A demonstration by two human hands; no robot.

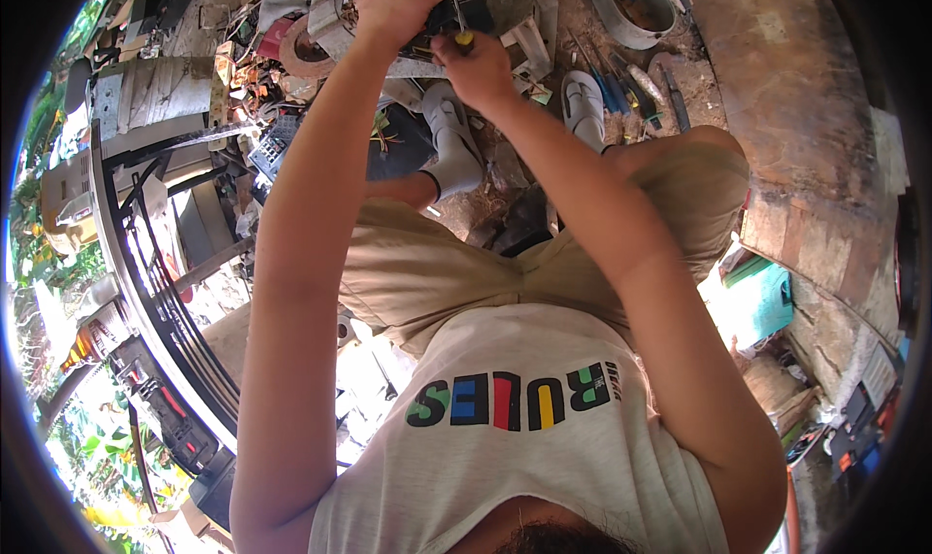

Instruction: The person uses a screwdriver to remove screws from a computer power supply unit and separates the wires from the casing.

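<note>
At the top edge, my right hand (478,73) is closed round a screwdriver (464,41) with a yellow and dark handle. Its thin metal shaft rises past a black boxy part (474,8), and its tip lies outside the picture. My left hand (390,12) is beside it, thumb and a finger spread wide, the thumb close to the shaft. Some of the left fingers are cut off or hidden, so whether they press on the black part cannot be made out. Under both hands is a pale, box-like frame (529,49).
Right of my feet lie several hand tools (631,93) and a grey basin (636,15). A worn wooden board (786,88) runs along the right. Scrap pieces (248,78) are heaped at the left, near a metal rack (146,263) and an open toolbox (160,399).
</note>
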